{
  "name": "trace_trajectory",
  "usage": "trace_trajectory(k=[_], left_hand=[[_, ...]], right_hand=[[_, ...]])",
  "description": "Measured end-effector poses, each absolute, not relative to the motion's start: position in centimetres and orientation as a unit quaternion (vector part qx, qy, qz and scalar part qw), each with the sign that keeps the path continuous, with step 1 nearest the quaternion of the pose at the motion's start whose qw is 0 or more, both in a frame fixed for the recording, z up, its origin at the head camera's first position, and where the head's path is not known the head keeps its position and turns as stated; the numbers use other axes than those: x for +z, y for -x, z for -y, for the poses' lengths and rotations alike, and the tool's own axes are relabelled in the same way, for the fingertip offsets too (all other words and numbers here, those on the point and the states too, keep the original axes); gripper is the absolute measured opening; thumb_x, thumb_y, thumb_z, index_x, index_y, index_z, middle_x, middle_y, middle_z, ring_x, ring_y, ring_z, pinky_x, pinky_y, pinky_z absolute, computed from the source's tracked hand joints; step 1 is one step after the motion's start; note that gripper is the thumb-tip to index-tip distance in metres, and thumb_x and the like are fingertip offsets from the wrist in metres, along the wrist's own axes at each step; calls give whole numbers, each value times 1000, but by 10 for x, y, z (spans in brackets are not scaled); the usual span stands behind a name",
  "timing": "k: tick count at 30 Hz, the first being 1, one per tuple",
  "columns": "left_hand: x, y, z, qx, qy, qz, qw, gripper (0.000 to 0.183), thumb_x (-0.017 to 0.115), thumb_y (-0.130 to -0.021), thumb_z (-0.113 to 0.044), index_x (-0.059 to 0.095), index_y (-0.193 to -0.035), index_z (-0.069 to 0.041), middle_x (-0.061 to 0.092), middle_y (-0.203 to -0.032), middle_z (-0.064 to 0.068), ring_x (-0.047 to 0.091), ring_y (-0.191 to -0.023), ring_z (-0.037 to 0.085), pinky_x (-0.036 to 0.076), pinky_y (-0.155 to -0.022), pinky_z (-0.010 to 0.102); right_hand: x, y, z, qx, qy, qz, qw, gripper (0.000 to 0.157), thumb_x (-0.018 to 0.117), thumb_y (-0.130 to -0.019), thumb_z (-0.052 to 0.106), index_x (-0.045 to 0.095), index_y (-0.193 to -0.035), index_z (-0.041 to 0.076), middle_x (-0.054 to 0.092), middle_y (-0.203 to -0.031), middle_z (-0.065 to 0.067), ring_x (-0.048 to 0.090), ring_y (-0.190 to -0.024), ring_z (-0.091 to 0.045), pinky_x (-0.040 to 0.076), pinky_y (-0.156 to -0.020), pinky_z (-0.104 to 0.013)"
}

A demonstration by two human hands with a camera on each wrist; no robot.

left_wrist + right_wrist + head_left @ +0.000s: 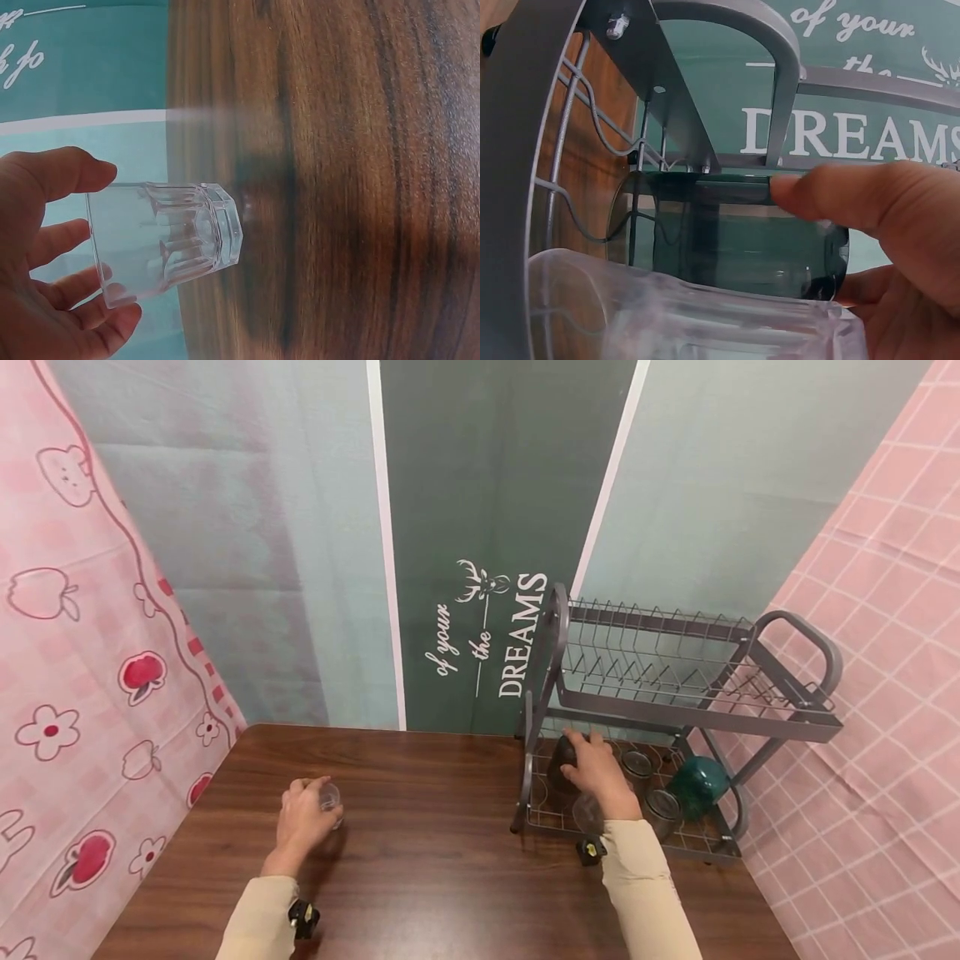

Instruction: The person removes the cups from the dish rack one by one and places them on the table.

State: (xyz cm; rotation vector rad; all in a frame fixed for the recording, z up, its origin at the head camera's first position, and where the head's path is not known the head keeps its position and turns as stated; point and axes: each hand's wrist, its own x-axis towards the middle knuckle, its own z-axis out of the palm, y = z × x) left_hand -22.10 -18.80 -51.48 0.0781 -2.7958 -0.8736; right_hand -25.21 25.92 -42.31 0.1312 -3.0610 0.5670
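While my left hand (302, 817) is curling round a clear faceted glass (165, 240), holding it base-outward just over the wooden table (435, 827), my right hand (596, 770) is closing thumb and fingers round a dark smoked glass (727, 232) on the lower tier of the grey dish rack (795, 714), beside more clear glasses (637, 766) and a teal cup (697, 787).

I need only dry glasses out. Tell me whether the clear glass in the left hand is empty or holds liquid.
Empty. The clear glass held by the left hand shows no liquid, only see-through walls.
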Motion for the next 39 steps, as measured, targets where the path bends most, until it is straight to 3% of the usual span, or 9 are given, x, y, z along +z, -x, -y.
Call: trace_trajectory(k=[8, 19, 30, 39], left_hand=[[-517, 221, 189, -288, -23, 951, 108, 51, 69, -73, -14, 57, -119, 5, 41, -117, 31, 41, -101, 48, 40, -76, 57], [-521, 220, 189, -283, -14, 953, 107, 50, 69, -76, -16, 56, -120, 5, 41, -118, 32, 41, -102, 49, 39, -77, 58], [-494, 215, 184, -261, -9, 958, 116, 57, 72, -75, -25, 55, -121, 4, 41, -122, 34, 41, -104, 54, 37, -76, 62], [-492, 220, 181, -255, -2, 961, 109, 56, 71, -76, -26, 55, -121, 4, 41, -123, 34, 42, -103, 53, 37, -74, 62]], right_hand=[[-426, 252, -258, 180, -50, 981, 42, 61, 64, -86, 8, 36, -140, 2, 22, -135, -39, 28, -118, -58, 42, -78, -60], [-430, 252, -259, 185, -52, 981, 39, 60, 64, -87, 7, 38, -140, 2, 21, -136, -40, 27, -119, -58, 42, -78, -60], [-408, 244, -260, 185, -64, 978, 72, 59, 66, -85, 6, 40, -138, 2, 27, -135, -38, 28, -119, -58, 38, -83, -62], [-408, 242, -263, 195, -84, 973, 94, 60, 68, -83, 5, 42, -137, 1, 30, -132, -38, 32, -115, -60, 38, -82, -64]])
